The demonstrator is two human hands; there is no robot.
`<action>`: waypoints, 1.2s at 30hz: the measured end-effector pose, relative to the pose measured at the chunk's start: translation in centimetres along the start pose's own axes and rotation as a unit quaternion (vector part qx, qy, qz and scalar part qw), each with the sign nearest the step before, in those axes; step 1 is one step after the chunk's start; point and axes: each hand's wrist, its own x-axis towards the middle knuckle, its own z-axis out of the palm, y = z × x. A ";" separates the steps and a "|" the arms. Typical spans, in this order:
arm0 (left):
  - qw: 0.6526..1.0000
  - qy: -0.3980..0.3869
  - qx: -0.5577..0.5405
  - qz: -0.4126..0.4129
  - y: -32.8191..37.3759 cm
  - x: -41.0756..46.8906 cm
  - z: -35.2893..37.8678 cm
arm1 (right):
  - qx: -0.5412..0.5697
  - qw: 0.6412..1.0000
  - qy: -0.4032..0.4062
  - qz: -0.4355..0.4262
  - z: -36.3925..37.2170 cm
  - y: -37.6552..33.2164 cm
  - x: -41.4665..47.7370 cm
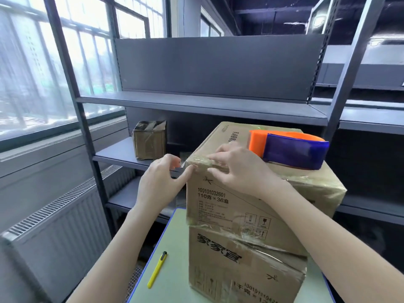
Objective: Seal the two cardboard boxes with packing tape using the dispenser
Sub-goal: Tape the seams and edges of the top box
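Clear tape, pinched by left hand and pressed under the spread-fingered right hand, could've wrinkled or peeled off upper box corner if tugged askew.

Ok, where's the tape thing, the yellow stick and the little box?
Tape dispenser point(293, 153): head view, blue side cover.
Yellow cutter point(157, 270): head view, middle of its body.
Small box point(149, 142): head view, front face, on the shelf.

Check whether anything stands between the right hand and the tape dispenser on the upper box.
Nothing visible does. The right hand presses the upper cardboard box's front edge; the tape dispenser rests on top just behind it.
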 end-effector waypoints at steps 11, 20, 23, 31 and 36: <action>0.979 -0.067 -0.179 0.073 -0.8 0.2 0.6 | 0.054 0.998 -0.022 -0.005 2.5 -1.0 3.0; 0.951 -0.132 -0.277 0.023 -2.0 1.3 0.3 | -0.014 1.000 0.001 -0.006 2.7 -1.8 2.4; 0.948 -0.123 -0.292 0.008 -2.0 1.6 0.4 | -0.029 0.999 0.009 -0.009 2.9 -1.9 2.4; 0.967 -0.057 -0.232 0.093 -2.0 1.9 2.2 | -0.036 0.999 0.010 -0.016 2.7 -1.6 2.0; 0.947 -0.095 -0.298 0.075 -2.2 1.9 2.3 | -0.030 0.999 0.003 -0.018 2.9 -1.5 2.6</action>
